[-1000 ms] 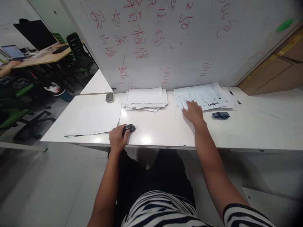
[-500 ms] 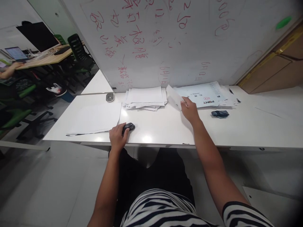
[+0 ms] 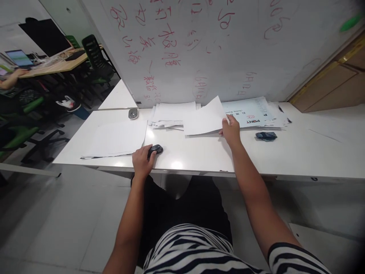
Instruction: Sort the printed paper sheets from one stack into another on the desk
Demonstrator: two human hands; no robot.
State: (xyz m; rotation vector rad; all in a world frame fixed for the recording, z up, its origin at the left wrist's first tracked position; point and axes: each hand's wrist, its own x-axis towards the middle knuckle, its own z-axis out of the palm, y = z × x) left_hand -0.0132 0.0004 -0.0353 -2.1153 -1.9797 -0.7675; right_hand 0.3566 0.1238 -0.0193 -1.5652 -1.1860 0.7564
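My right hand (image 3: pixel 231 130) pinches the edge of a single white sheet (image 3: pixel 203 118) and holds it lifted, blank side up, between two paper stacks. The printed stack (image 3: pixel 256 114) lies to its right, the blank stack (image 3: pixel 168 114) to its left. My left hand (image 3: pixel 142 160) rests closed on a small black object (image 3: pixel 156 149) near the table's front edge. A large white sheet (image 3: pixel 116 139) lies flat at the left of the white table (image 3: pixel 299 152).
A dark blue clip-like object (image 3: pixel 266 136) lies right of my right hand. A small grey round device (image 3: pixel 132 113) sits at the back left. A whiteboard (image 3: pixel 199 45) with red writing stands behind the table. Desks, green chairs and another person's arm (image 3: pixel 11 78) are at far left.
My right hand has peeled the top sheet off the printed stack and swung it over to the left. My left hand has stayed on the black object.
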